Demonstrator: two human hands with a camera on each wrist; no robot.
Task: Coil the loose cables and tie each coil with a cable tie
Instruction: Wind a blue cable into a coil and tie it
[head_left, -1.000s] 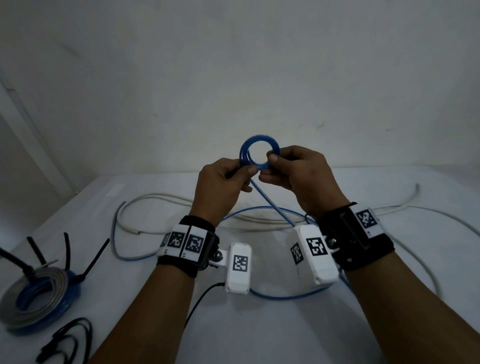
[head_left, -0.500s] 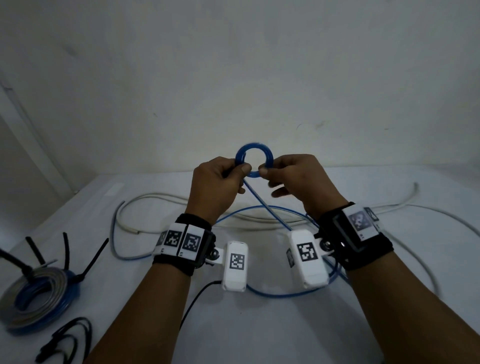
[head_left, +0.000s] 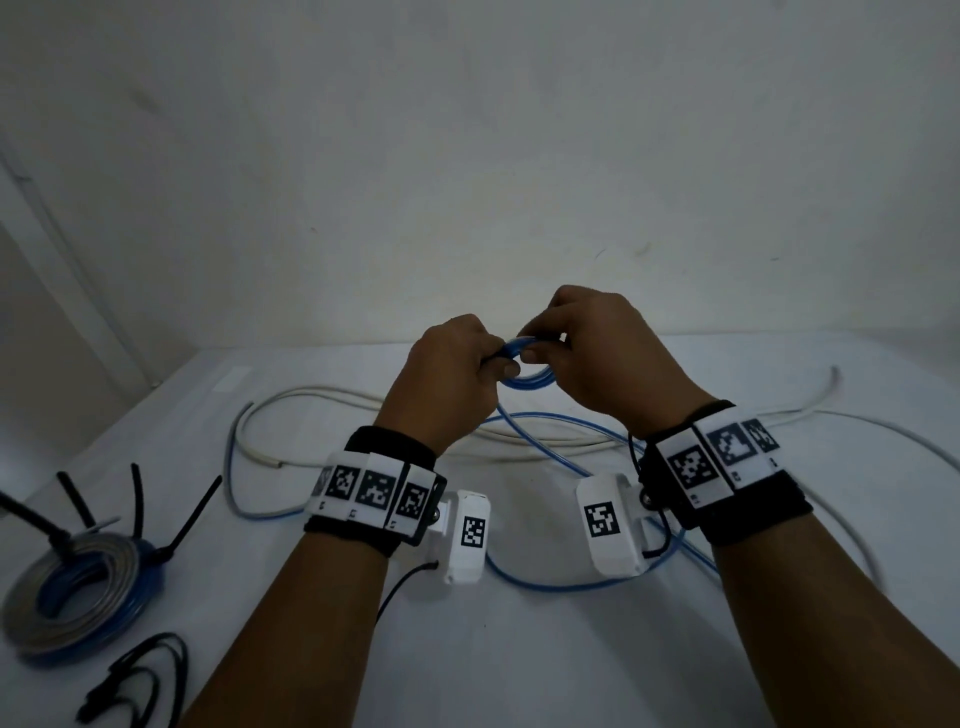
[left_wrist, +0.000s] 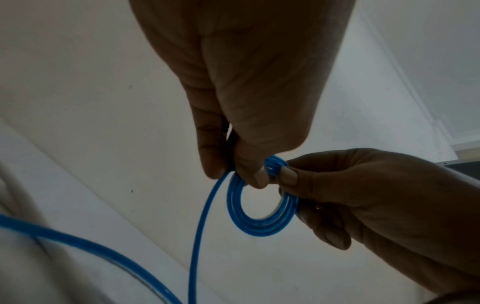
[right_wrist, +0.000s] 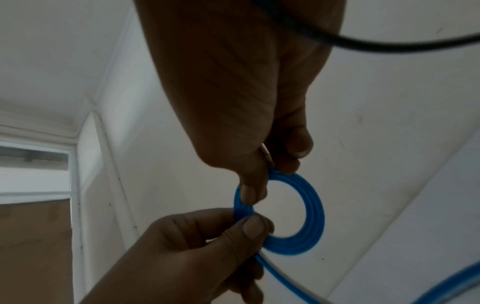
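- The blue coil (head_left: 524, 364) is held in the air above the bench (head_left: 571, 649), between the two hands and well behind the tied coil (head_left: 72, 592) at the bench's near left
- The left hand (head_left: 447, 374) pinches the coil's rim, thumb on one face and fingers (left_wrist: 210, 148) on the other; the free blue cable (left_wrist: 200, 226) leaves the coil right at this pinch
- The right hand (head_left: 597, 358) pinches the rim just beside the left thumb, thumb (right_wrist: 252, 191) on one face, other fingers curled behind the ring
- What the next wrap turns on: the loose run drops from the left-hand side of the coil down toward the bench and loops there toward the body, so the left hand looks nearer to feed it while the right steadies the ring
- The coil is a flat ring of a few turns, its opening facing both wrist cameras; from the head view it is seen nearly edge-on
- A white cable (head_left: 311, 395) lies loose on the bench below the coil, not yet wound
- Black ties (head_left: 135, 675) lie in front of the tied coil
- Hard to tell: the head view hides most of the coil behind knuckles, the cable's far end is out of sight, and the exact turn count is blurred
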